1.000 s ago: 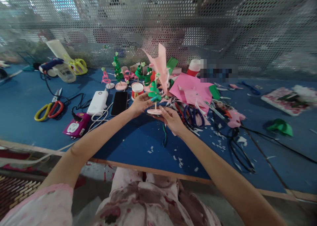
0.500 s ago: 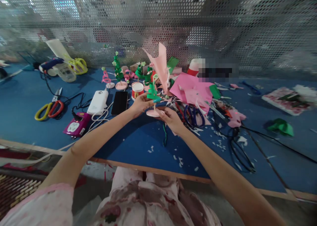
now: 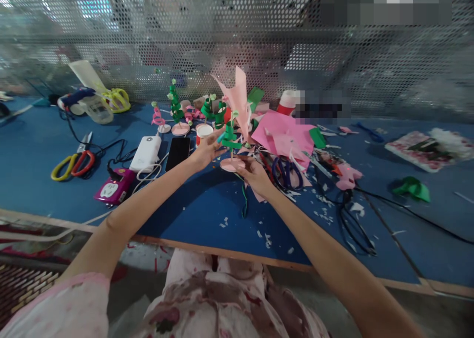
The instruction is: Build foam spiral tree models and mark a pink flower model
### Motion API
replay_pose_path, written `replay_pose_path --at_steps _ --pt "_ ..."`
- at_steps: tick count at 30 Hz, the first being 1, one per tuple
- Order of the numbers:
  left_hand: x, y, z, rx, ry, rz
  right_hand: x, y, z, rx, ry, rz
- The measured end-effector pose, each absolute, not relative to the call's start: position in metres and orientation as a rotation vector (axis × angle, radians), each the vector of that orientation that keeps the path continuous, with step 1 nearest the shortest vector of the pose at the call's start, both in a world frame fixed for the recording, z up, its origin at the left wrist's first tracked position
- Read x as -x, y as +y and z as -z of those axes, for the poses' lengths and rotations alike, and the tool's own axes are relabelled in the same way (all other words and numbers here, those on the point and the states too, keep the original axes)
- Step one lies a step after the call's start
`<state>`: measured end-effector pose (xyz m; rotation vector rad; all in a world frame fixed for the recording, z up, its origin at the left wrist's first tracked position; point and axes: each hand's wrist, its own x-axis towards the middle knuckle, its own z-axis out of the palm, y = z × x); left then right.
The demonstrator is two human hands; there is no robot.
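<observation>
A small craft tree (image 3: 230, 139) stands upright between my hands, a green paper spiral around a thin stick on a round pink base. My right hand (image 3: 256, 177) is closed on the edge of that base (image 3: 230, 165), which is held above the table. My left hand (image 3: 206, 151) is just left of the spiral, its fingers apart and holding nothing; whether a fingertip brushes the paper I cannot tell. Behind it stand another green spiral tree (image 3: 175, 101) and a small pink spiral (image 3: 157, 114) on their own round bases.
Left are a phone (image 3: 178, 154), a white power bank (image 3: 146, 153), a purple socket block (image 3: 115, 187) and scissors (image 3: 86, 162). Right are pink paper sheets (image 3: 283, 130), blue-handled scissors (image 3: 287, 174), a pink glue gun (image 3: 348, 175) with its cord, and paper scraps. A perforated metal screen (image 3: 237, 41) rises behind.
My left hand has drawn back slightly left from the green spiral, and its fingers have spread. My right hand still holds the base, which is now a little higher and tilted.
</observation>
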<state>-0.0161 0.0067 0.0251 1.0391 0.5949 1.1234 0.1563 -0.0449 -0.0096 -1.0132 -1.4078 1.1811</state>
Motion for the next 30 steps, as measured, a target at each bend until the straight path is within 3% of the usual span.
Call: replay_pose_path --at_steps 11,20,25,30 --pt "0.022 0.018 -0.084 -1.090 0.835 -1.722 -0.157 -0.037 0.018 1.025 -1.367 -0.754" --pt "-0.002 0.028 -0.079 -1.164 0.949 -1.556 -0.156 -0.051 0.001 1.347 -1.273 -0.151" --pt "-0.030 0.014 -0.058 -1.365 0.728 -1.221 -0.147 -0.056 0.002 1.379 -1.302 -0.097" --pt "-0.044 0.001 -0.047 -1.526 0.749 -1.320 -0.139 -0.062 0.001 1.411 -1.322 -0.087"
